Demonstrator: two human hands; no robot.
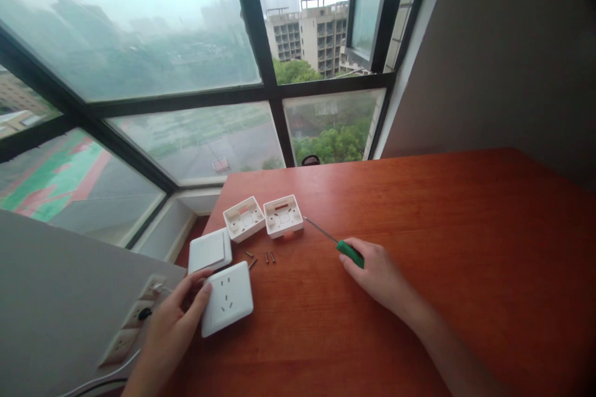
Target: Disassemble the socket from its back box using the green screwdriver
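Observation:
My left hand (174, 322) grips the left edge of a white wall socket plate (228, 299) lying face up near the table's left edge. A white switch plate (209, 250) lies just behind it. My right hand (379, 273) is closed round the green handle of a screwdriver (350, 253), whose thin shaft points left towards two white mounting boxes (244, 218) (283, 216) that sit open side up. Several small screws (266, 257) lie between the boxes and the socket plate.
The reddish wooden table (419, 211) stretches right and forward. A grey wall with a socket strip (133, 321) and a plugged cable is at lower left. Large slanted windows (200, 136) lie beyond the far edge.

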